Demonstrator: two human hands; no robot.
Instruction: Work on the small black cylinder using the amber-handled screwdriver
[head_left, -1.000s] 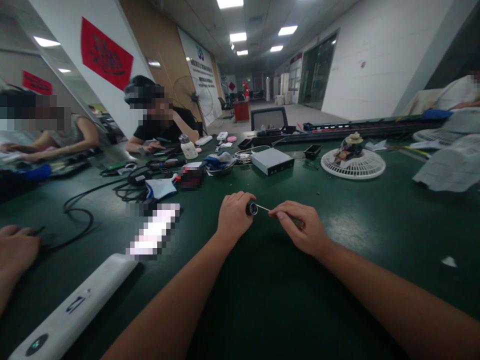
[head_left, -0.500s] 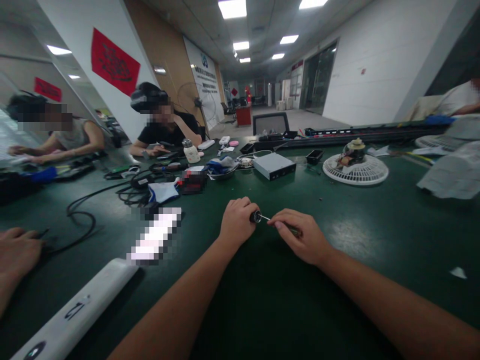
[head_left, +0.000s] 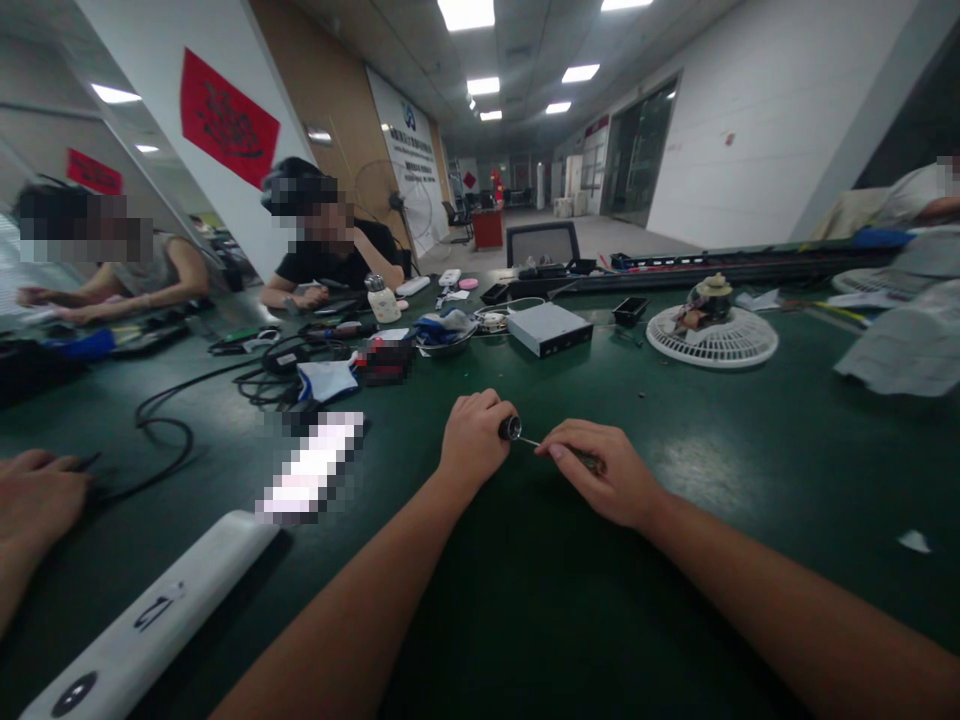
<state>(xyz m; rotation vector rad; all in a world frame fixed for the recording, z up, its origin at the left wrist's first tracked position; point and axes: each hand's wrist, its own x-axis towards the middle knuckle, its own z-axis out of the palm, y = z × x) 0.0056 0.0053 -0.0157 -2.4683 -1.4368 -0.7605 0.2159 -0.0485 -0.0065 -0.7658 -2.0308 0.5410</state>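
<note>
You hold a small dark cylinder (head_left: pixel 511 429) closed in the fingers of your left hand (head_left: pixel 474 437), its ringed metal end turned toward your right hand (head_left: pixel 604 475), which pinches the dark handle of a slim screwdriver (head_left: pixel 579 456) so that the thin steel shaft reaches across to the cylinder's end. The two hands work close together, raised just above the green table (head_left: pixel 525 620), at its near edge in front of you; whether the tip sits inside the cylinder is too small to tell. The clearest change from a second ago is in the view, as your head has levelled and the room has swung with it, while your hands keep the same grip on both pieces and the shaft still meets the cylinder. Around you lie a long white power strip (head_left: pixel 150 600), a pixelated pale object (head_left: pixel 311 465), a coil of black cable (head_left: pixel 161 430), a grey metal box (head_left: pixel 550 329) and a white round fan guard (head_left: pixel 712 340). A co-worker's hand (head_left: pixel 37 495) rests at the lower left, apart from yours, and a co-worker in a black T-shirt (head_left: pixel 330 262) sits across the table, bent over something.
</note>
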